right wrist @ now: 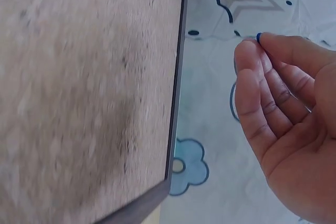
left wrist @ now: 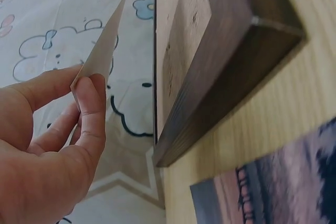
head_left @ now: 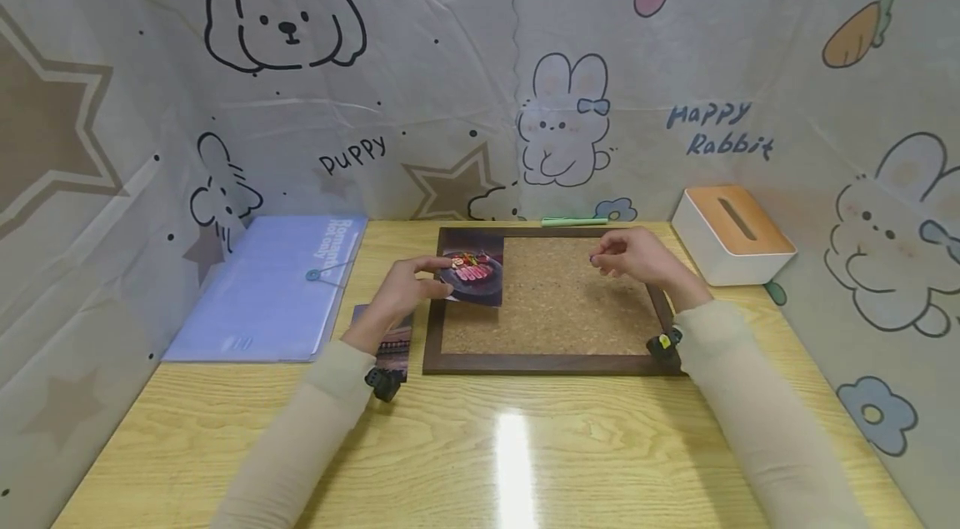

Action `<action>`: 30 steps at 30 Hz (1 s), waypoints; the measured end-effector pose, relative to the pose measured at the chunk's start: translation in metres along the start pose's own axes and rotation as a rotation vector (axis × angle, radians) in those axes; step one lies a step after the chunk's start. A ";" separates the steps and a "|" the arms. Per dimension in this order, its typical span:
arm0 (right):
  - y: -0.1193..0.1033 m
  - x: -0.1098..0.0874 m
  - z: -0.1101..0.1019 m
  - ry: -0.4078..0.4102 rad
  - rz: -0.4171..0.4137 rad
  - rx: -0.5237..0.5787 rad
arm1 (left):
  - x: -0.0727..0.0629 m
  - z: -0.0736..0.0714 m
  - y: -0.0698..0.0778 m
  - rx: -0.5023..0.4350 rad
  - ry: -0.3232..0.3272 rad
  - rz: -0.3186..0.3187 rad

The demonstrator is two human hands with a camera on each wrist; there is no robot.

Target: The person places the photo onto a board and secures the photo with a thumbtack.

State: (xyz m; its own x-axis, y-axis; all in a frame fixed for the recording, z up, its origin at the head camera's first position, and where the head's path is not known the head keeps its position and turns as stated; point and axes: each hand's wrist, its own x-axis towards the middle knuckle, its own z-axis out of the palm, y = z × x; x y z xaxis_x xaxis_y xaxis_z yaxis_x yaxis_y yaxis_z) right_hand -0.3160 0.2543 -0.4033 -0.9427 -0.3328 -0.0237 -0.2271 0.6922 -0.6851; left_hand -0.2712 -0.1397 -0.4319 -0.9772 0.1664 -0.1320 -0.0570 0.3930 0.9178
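My left hand point(head_left: 405, 289) pinches the left edge of a photo print point(head_left: 478, 286) of a plated meat dish between thumb and fingers. The print is over the upper left corner of a cork board point(head_left: 562, 304) with a dark wooden frame; the left wrist view has the print's pale back point(left wrist: 102, 53) raised off the board. Above the board's upper right part, my right hand point(head_left: 637, 256) pinches a tiny blue piece point(right wrist: 258, 37), mostly hidden by the fingertips. A second photo print point(left wrist: 262, 192) with purple tones lies left of the board, partly beneath my left wrist.
A translucent blue document folder point(head_left: 258, 287) lies at the left. Behind the board is a green pen-like stick point(head_left: 574, 222). A white tissue box point(head_left: 738, 262) with an orange wooden lid stands at the back right. Patterned cloth point(head_left: 450, 54) encloses the table point(head_left: 420, 454).
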 end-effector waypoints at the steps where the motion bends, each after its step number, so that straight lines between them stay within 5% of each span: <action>1: -0.001 0.002 0.002 0.000 -0.005 0.001 | 0.000 0.003 0.000 0.007 0.000 0.000; 13: -0.022 0.021 0.028 -0.025 0.027 0.034 | -0.001 0.028 -0.006 0.085 0.004 -0.041; 30: -0.042 0.050 0.071 -0.103 0.073 0.093 | 0.007 0.047 -0.013 0.281 0.033 0.005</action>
State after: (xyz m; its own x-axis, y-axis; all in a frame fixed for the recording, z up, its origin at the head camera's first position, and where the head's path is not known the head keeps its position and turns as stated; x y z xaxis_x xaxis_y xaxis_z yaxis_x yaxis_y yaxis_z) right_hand -0.3363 0.1630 -0.4278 -0.9247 -0.3510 -0.1477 -0.1304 0.6564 -0.7430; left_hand -0.2674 -0.1016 -0.4623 -0.9838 0.1409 -0.1113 0.0019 0.6282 0.7781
